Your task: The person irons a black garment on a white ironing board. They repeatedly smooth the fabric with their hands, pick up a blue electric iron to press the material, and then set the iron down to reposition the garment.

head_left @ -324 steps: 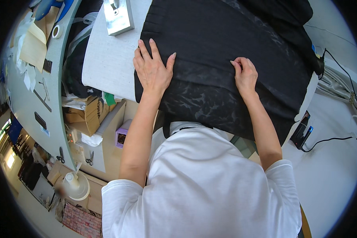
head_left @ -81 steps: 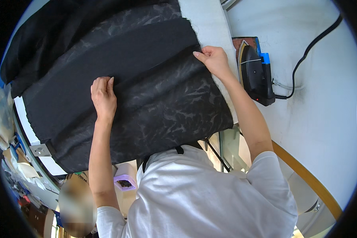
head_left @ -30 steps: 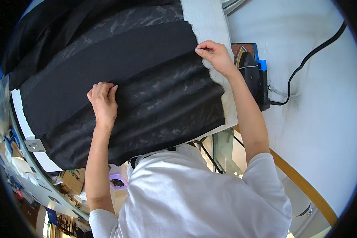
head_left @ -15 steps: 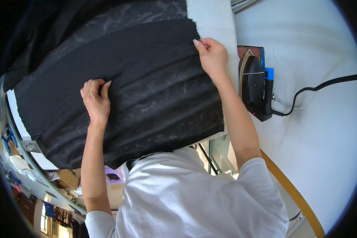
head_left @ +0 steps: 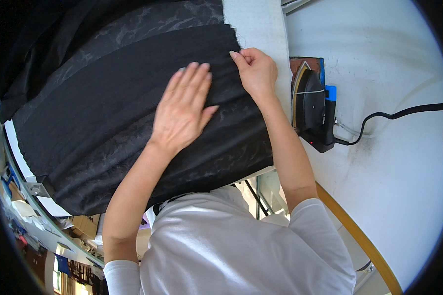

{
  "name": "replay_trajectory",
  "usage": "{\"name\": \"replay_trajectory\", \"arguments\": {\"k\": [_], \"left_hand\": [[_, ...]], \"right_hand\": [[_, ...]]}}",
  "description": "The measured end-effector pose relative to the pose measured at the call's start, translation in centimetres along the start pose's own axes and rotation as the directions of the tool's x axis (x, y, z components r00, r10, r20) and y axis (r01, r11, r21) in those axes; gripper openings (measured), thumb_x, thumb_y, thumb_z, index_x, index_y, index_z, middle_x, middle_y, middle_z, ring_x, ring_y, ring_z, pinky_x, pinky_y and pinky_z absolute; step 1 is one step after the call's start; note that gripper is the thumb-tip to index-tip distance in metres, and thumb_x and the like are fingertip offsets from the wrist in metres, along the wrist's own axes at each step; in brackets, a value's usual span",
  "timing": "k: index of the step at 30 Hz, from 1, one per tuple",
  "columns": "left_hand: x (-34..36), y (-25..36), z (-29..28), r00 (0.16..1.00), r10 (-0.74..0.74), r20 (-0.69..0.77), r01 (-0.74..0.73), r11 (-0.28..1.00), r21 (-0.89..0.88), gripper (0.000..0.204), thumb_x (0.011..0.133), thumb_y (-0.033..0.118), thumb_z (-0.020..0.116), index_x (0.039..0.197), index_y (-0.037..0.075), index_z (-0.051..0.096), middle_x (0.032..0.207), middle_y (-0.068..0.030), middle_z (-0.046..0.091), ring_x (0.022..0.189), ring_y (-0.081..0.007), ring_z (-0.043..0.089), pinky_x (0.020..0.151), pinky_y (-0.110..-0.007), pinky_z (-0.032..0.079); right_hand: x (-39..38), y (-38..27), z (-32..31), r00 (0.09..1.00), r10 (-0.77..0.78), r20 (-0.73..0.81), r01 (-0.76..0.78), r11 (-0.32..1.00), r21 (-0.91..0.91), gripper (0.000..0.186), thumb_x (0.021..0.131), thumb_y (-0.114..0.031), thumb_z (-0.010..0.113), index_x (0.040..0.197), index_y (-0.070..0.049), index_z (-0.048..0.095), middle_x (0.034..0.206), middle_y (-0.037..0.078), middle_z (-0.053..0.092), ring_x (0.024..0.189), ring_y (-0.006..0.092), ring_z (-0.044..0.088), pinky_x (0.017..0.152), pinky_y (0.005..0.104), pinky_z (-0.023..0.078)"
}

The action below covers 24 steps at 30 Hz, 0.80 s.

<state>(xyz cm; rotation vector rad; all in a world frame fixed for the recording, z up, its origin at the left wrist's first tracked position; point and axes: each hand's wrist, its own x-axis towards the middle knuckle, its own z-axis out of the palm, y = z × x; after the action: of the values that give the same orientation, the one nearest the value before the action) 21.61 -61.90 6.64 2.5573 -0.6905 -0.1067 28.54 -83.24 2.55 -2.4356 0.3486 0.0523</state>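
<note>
Black fabric (head_left: 98, 103) with a faint pattern in places lies spread over the table in front of me, its right edge frayed. My left hand (head_left: 182, 105) rests flat on the middle of it, fingers stretched out and thumb apart. At the frayed right edge, my right hand (head_left: 258, 71) pinches the fabric between thumb and curled fingers. Another patterned dark layer (head_left: 172, 22) shows beyond the upper edge of this piece. Shallow creases run across the part nearest me.
Right of the fabric, a black iron (head_left: 312, 103) stands on a reddish-brown rest (head_left: 300, 64), a small red light lit. Its black cable (head_left: 394, 115) runs off to the right over a white surface (head_left: 379, 64). Cardboard boxes (head_left: 85, 227) and clutter lie below at the left.
My left hand has gone from a pinch on the fabric to lying flat, farther right and a little farther away. The right hand keeps its pinch at the edge.
</note>
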Motion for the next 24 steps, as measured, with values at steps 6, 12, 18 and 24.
{"name": "replay_trajectory", "arguments": {"k": [6,12,18,24], "left_hand": [[2.8,0.7,3.1,0.997,0.072,0.042,-0.073,0.997,0.035,0.076,0.101,0.047,0.061,0.155,-0.005,0.045,0.165,-0.0177,0.039,0.157,-0.0319,0.032,0.131,-0.045,0.023],[2.9,0.4,3.6,0.997,0.059,0.055,-0.062,0.996,0.062,0.078,0.1,0.048,0.062,0.155,-0.004,0.045,0.166,-0.0192,0.038,0.157,-0.0324,0.032,0.131,-0.045,0.022],[2.9,0.5,3.4,0.998,0.05,0.039,-0.051,0.998,0.037,0.078,0.099,0.048,0.063,0.155,-0.004,0.045,0.166,-0.0189,0.038,0.157,-0.0325,0.031,0.131,-0.045,0.022],[3.2,0.4,3.6,0.998,0.049,0.026,-0.049,0.998,0.036,0.073,0.099,0.046,0.064,0.154,0.001,0.048,0.165,-0.0191,0.04,0.155,-0.0329,0.034,0.13,-0.046,0.023]], "right_hand": [[-0.1,-0.5,-0.3,0.999,0.035,0.018,-0.035,0.999,-0.006,0.03,0.091,-0.036,0.078,0.092,-0.006,0.078,0.08,0.011,0.074,0.074,0.0312,0.071,0.068,0.0433,0.054],[-0.2,-0.7,-0.3,1.0,0.018,0.009,-0.018,0.999,-0.027,0.029,0.092,-0.036,0.077,0.09,-0.007,0.078,0.079,0.011,0.074,0.073,0.0323,0.071,0.068,0.0443,0.054],[-0.2,-0.6,-0.2,1.0,0.014,-0.008,-0.014,1.0,-0.027,0.031,0.092,-0.037,0.076,0.088,-0.007,0.077,0.079,0.011,0.073,0.073,0.033,0.071,0.068,0.0451,0.053],[-0.3,-0.9,-0.1,1.0,0.001,-0.021,-0.002,0.999,-0.053,0.03,0.092,-0.037,0.076,0.087,-0.007,0.076,0.078,0.011,0.073,0.073,0.0336,0.07,0.067,0.0461,0.053]]}}
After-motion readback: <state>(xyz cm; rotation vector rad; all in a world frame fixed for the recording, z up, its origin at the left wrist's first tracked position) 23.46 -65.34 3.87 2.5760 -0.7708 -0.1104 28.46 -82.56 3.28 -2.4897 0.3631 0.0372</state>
